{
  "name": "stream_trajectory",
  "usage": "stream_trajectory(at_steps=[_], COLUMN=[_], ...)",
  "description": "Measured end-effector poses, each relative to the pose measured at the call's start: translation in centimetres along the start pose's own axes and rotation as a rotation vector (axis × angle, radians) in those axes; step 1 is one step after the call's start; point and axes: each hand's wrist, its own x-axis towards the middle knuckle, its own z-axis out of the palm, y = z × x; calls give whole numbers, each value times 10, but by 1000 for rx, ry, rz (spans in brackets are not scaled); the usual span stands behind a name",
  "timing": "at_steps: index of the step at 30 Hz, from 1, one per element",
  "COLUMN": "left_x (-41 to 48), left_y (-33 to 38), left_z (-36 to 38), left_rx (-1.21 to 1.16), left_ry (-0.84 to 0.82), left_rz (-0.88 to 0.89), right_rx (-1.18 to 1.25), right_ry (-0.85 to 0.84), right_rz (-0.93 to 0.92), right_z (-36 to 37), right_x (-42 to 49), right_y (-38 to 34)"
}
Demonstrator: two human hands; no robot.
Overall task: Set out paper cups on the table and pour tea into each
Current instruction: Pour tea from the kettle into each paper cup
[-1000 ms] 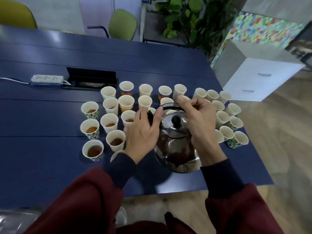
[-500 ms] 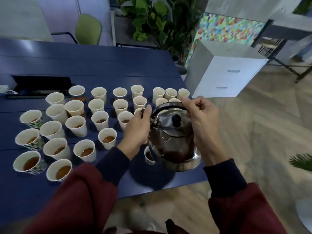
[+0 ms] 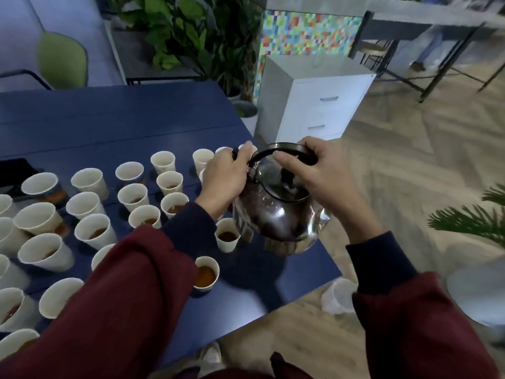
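Table (image 3: 136, 127): blue top, stretching away to the left of both hands. It is firm and flat, and it is not part of the grasp problem.

Kettle (image 3: 276, 217): polished steel, round-bodied, hanging just below and between the two hands, off the table above its near right corner. Judged heavy, as metal with liquid inside. The load will slosh and shift the balance when the kettle is tipped. The wall is smooth and probably hot, so the body is a poor place to hold.

Paper cups (image 3: 134, 192): many, standing upright in rows left of the left hand (image 3: 224, 179). One cup (image 3: 227, 236) sits just under that wrist and another nearer the sleeve. Several show tea (image 3: 205, 276). Judged light and thin-walled, so easily knocked over by a sleeve or the kettle's belly. Any that need moving are best pinched low on the wall.

Handle (image 3: 287, 147): a dark arch over the lid, and the proper grip point. The right hand (image 3: 322, 173) is wrapped round its right part, with the thumb lying out along it. The left hand's fingers are curled over its dark left end. Whether they also touch the spout cannot be told. Two hands suit the weight: one carries it, the other steadies the tilt.

Lid knob (image 3: 287, 175): black, below the right thumb, with neither hand on it. The lid is judged loose and may slip at a steep pour.
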Motion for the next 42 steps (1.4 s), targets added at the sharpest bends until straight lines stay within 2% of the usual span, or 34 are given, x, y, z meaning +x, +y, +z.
stream_trajectory(at_steps=[3, 8, 13, 19, 22, 29, 34, 37, 42], left_x=[9, 27, 57, 111, 131, 146, 157, 166, 174], left_y=[20, 38, 51, 47, 38, 31, 30, 18, -3], left_z=[22, 58, 92, 159, 197, 301, 360, 386, 407], left_rx=[28, 4, -101, -94, -50, 40, -35, 11, -12], left_ry=[-49, -127, -219, -123, -100, -194, -328, -353, -338], left_rz=[81, 78, 37, -40, -116, -242, -310, -314, -403], right_rx=[-172, -85, -105, 17, 58, 25, -11, -63, -8], right_ry=[4, 133, 189, 230, 216, 87, -96, -159, -234], right_rz=[-20, 1, 36, 81, 172, 333, 464, 494, 532], right_z=[-14, -39, -74, -122, -145, -165, -149, -146, -152], right_x=[7, 23, 56, 108, 133, 172, 172, 167, 172], right_y=[12, 31, 62, 130, 170, 265, 340, 359, 373])
